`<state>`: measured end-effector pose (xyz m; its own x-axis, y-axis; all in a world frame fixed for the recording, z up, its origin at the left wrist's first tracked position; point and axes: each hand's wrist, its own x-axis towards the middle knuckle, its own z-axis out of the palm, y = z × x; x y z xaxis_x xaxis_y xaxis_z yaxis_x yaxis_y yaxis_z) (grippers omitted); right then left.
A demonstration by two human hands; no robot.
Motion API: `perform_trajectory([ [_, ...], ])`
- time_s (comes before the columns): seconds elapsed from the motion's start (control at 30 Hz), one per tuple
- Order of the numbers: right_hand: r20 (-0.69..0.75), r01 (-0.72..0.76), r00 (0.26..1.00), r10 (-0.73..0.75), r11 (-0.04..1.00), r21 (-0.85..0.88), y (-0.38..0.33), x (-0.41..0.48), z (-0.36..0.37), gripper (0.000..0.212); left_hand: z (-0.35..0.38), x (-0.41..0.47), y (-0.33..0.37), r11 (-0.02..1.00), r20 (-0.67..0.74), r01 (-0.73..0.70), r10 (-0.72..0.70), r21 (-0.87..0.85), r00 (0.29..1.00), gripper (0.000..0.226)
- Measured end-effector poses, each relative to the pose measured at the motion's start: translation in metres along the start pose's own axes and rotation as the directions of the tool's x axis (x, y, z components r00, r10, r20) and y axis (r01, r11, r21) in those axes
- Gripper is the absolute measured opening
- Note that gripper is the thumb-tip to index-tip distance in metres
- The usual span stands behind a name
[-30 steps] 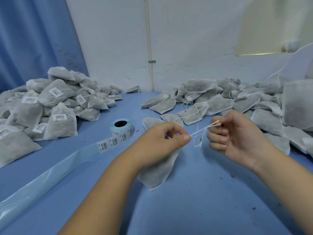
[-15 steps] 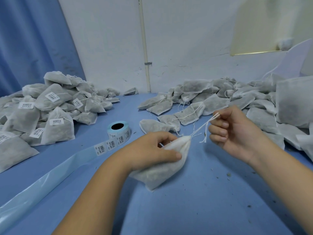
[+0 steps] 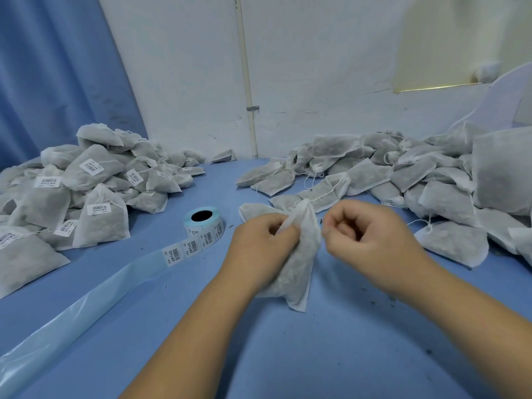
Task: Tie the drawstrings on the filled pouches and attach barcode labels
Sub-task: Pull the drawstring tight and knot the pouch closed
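Center of the frame, left hand (image 3: 260,243) pinches the top of an upright pouch (image 3: 298,266) over the blue surface (image 3: 288,358); right hand (image 3: 371,237) is curled beside it, too blurry to tell if it's holding anything.

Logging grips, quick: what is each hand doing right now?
Left hand: grips the pouch at its gathered neck.
Right hand: fingers curled, blurred; cannot tell whether it holds anything.

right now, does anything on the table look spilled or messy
Yes: small dark crumbs dot the blue table at lower right, perhaps filling leaked from pouches. The label roll also trails a long empty backing strip toward the lower left.
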<state>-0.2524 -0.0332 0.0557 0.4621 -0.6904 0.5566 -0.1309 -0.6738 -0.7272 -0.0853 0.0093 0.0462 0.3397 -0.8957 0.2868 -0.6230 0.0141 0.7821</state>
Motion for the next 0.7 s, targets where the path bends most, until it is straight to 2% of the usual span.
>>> perform_trajectory([
  [0.1, 0.076, 0.186, 0.983, -0.17, 0.921, -0.342, -0.0009, -0.0042, 0.0051, 0.018, 0.0015, 0.0002, 0.0012, 0.995, -0.048, -0.019, 0.014, -0.094, 0.999, 0.032],
  [0.17, 0.122, 0.238, 0.971, -0.204, 0.859, -0.454, 0.0009, -0.0051, 0.0056, 0.027, 0.0018, 0.0003, 0.002, 0.99, -0.044, -0.031, 0.025, -0.141, 0.999, 0.038],
  [0.27, 0.134, 0.241, 0.971, -0.2, 0.815, -0.527, 0.0036, -0.0055, 0.0051, 0.03, 0.0029, 0.0003, 0.002, 0.982, -0.006, -0.024, 0.024, -0.186, 1.0, 0.041],
  [0.37, 0.132, 0.255, 0.967, -0.22, 0.774, -0.58, 0.0043, -0.0056, 0.0052, 0.021, 0.0026, 0.0018, 0.001, 0.964, 0.065, 0.037, -0.02, -0.264, 0.998, 0.028],
  [0.47, 0.117, 0.255, 0.965, -0.234, 0.736, -0.627, 0.004, -0.0047, 0.0044, 0.017, -0.0005, 0.0012, 0.0012, 0.915, 0.197, 0.125, -0.051, -0.384, 0.979, 0.026],
  [0.53, 0.111, 0.266, 0.96, -0.256, 0.72, -0.641, 0.0033, -0.0042, 0.0032, 0.018, -0.0022, -0.0008, 0.0021, 0.889, 0.261, 0.147, -0.033, -0.433, 0.965, 0.016],
  [0.6, 0.119, 0.291, 0.951, -0.285, 0.696, -0.656, 0.0034, -0.004, 0.0023, 0.018, -0.0014, -0.0024, 0.0023, 0.876, 0.275, 0.153, -0.025, -0.457, 0.961, 0.011],
  [0.7, 0.147, 0.332, 0.937, -0.316, 0.68, -0.653, 0.0026, -0.0038, 0.0013, 0.014, 0.0011, -0.0015, 0.0005, 0.842, 0.247, 0.18, -0.057, -0.509, 0.967, 0.024],
])
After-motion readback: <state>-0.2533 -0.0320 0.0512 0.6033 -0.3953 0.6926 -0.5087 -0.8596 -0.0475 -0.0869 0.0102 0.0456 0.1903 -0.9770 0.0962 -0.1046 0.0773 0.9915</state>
